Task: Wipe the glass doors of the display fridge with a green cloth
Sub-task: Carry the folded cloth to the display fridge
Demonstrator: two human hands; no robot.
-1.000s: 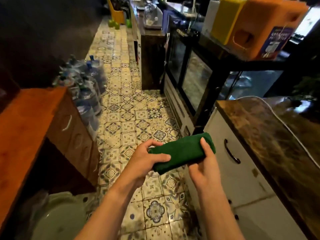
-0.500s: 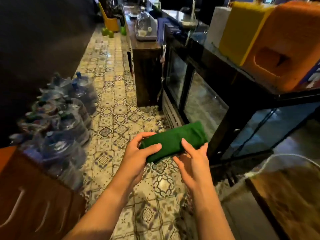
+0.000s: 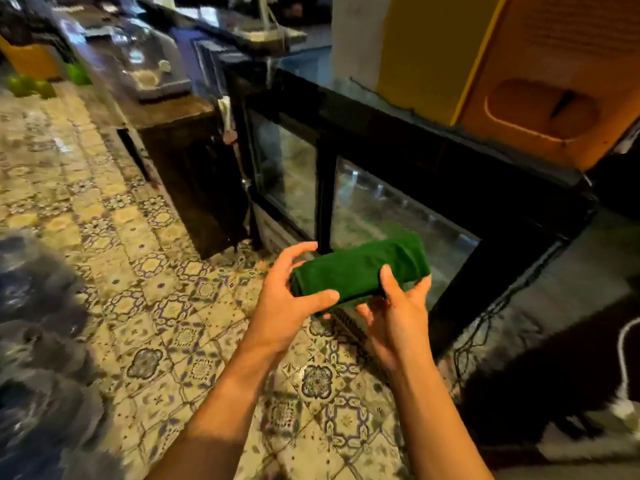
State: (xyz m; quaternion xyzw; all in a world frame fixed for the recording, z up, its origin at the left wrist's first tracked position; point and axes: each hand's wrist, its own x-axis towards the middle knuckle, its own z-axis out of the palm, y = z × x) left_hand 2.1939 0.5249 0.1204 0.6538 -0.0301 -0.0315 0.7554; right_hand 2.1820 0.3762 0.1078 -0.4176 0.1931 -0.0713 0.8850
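In front of the black display fridge (image 3: pixel 415 157) with its two shiny glass doors (image 3: pixel 391 216), a soft dark green cloth (image 3: pixel 360 268) is rolled into a fat tube. The left hand (image 3: pixel 287 303) curls round its near end, thumb on top. The right hand (image 3: pixel 398 313) cups the other end from below, thumb pressed on the fuzzy fabric. Patterned floor tiles (image 3: pixel 173 306) lie underneath. A big orange plastic box (image 3: pixel 554 74) sits on the fridge top.

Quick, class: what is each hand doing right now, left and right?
Left hand: holds one end of the folded green cloth, thumb and fingers curled round it.
Right hand: grips the cloth's other end, thumb on top.
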